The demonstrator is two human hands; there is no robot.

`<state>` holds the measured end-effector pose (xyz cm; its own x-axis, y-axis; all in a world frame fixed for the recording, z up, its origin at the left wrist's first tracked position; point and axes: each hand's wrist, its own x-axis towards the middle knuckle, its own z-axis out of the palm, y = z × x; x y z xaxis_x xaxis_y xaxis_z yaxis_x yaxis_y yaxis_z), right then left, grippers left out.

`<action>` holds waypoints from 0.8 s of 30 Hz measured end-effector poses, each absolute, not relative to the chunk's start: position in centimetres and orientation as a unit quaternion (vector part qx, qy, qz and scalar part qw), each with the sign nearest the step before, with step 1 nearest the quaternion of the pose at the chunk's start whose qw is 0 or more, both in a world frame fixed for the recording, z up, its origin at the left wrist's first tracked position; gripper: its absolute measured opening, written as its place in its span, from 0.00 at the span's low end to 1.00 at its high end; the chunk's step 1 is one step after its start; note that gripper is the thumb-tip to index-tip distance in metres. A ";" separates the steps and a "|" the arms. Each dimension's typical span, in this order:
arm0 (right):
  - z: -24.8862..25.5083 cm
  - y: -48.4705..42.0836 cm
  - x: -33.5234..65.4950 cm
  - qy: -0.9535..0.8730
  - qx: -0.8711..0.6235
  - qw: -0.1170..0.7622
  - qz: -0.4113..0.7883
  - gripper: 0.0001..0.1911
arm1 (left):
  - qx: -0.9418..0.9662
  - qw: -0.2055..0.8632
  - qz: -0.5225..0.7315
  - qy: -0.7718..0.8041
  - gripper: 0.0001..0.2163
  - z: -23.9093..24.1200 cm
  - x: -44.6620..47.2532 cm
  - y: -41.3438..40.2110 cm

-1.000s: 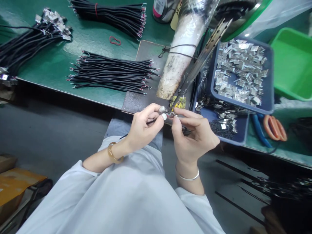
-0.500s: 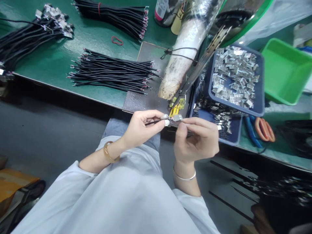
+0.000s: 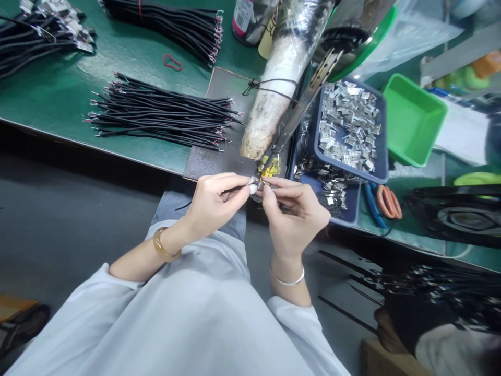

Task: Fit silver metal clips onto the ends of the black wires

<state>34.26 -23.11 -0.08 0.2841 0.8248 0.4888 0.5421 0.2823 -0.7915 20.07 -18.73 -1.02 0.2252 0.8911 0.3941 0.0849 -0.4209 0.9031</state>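
My left hand (image 3: 213, 201) is closed in a pinch on a black cable (image 3: 183, 206), whose tail hangs out below the palm. White coverings show on its thumb and finger tips. My right hand (image 3: 291, 211) meets it from the right, thumb and forefinger pinched on a small metal connector (image 3: 260, 185) at the cable's end. Fingers hide most of that connector. Just beyond the fingertips lies a yellow tool (image 3: 270, 168) on a dark board (image 3: 207, 163) at the table's edge.
Loose black cables (image 3: 156, 112) lie left on the green table. A tied bundle (image 3: 168, 26) is behind them. To the right, a blue tray (image 3: 385, 156) of metal pieces overlaps a lower tray (image 3: 354, 209), near orange-and-blue handles (image 3: 388, 202). A person (image 3: 395, 324) is lower right.
My right hand has closed in against the left, and its fingers now cover the metal connector that showed between the hands. The view has shifted, so the table things appear further left.
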 end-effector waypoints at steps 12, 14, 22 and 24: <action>0.5 -22.1 34.4 -0.579 -0.593 0.543 0.138 0.07 | 0.716 0.297 0.507 0.378 0.07 -0.1 20.8 -17.5; 0.5 -22.0 34.5 -0.579 -0.594 0.539 0.145 0.06 | 0.725 0.283 0.502 0.377 0.08 -0.1 20.7 -17.5; 0.7 -21.8 34.4 -0.583 -0.594 0.537 0.141 0.06 | 0.729 0.253 0.516 0.372 0.07 0.1 20.8 -17.5; 0.9 -21.8 34.4 -0.583 -0.594 0.535 0.142 0.06 | 0.729 0.251 0.517 0.371 0.08 0.2 20.8 -17.4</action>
